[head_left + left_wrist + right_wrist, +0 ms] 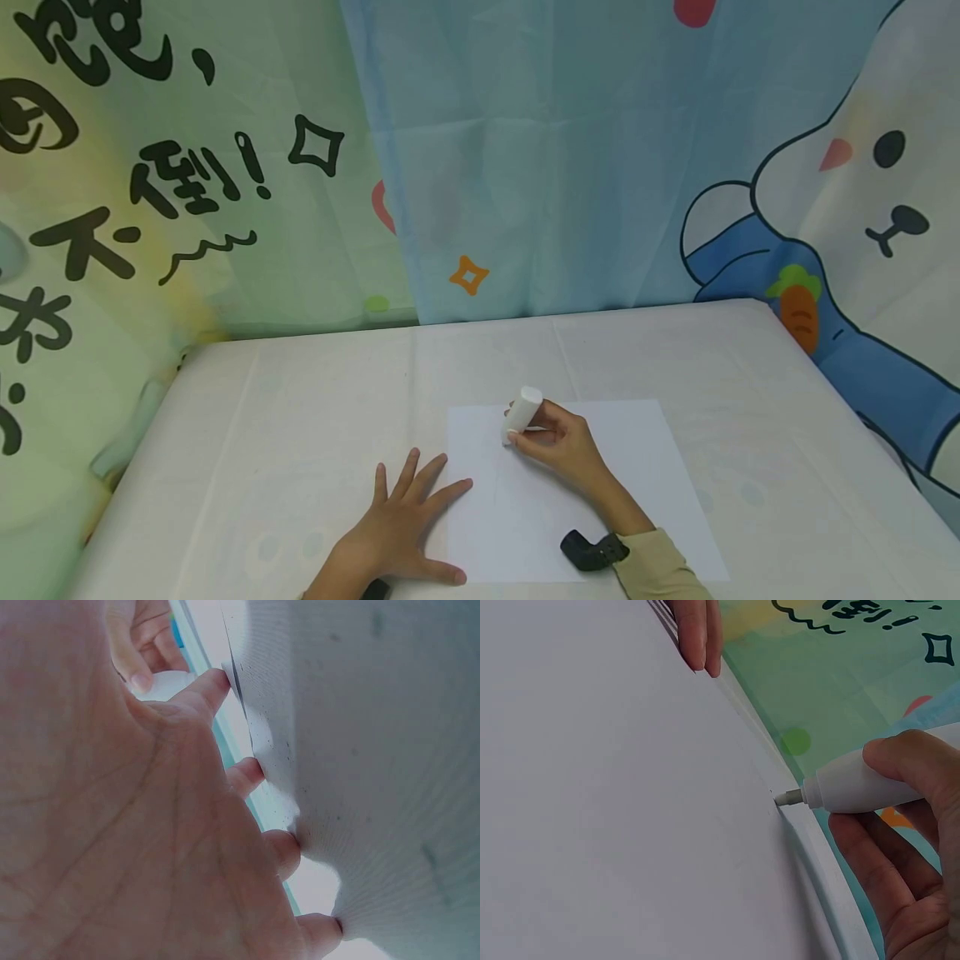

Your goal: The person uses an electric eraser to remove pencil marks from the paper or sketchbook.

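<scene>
One white pen (523, 410) is pinched in the right grip (564, 437), the left grip (402, 527) splayed.

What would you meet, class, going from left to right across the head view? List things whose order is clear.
Black lettering → left hand → white pen-like tool → beige sleeve → printed carrot

Green curtain (300, 250) carries thick black Chinese text: "不" (84, 237) and "倒" (178, 172) readable, slanting up rightward above the desk's (300, 392) far left corner, then an exclamation mark (249, 157). Comma (203, 65) higher up. Other characters (33, 321) cropped or unclear. Right wrist view repeats "倒" and the exclamation mark, partly cropped.
</scene>
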{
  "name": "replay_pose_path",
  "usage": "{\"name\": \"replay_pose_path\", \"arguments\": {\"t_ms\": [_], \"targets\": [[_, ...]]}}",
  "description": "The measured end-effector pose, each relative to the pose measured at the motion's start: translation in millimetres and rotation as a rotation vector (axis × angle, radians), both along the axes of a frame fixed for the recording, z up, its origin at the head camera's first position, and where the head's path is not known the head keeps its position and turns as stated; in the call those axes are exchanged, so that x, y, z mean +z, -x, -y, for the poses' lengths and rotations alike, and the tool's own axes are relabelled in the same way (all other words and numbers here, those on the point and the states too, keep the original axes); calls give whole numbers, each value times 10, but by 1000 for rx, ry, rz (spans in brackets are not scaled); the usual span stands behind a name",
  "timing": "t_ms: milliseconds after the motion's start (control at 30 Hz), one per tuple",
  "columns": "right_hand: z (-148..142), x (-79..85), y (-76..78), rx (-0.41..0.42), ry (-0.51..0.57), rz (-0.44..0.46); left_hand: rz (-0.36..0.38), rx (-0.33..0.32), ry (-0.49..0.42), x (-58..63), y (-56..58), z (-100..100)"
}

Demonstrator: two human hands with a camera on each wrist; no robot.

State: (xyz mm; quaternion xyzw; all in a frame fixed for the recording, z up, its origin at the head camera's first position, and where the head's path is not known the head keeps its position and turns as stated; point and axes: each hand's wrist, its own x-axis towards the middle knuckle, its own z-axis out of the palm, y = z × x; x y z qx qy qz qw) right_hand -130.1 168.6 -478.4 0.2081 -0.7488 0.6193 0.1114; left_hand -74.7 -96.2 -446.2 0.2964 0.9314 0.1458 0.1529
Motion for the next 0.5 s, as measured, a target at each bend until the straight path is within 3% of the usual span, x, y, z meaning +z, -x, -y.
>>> {"name": "replay_pose_path", "arguments": {"t_ms": [500], "targets": [[6, -2, 9, 18, 14, -22, 13, 5, -9, -1, -3, 3]]}}
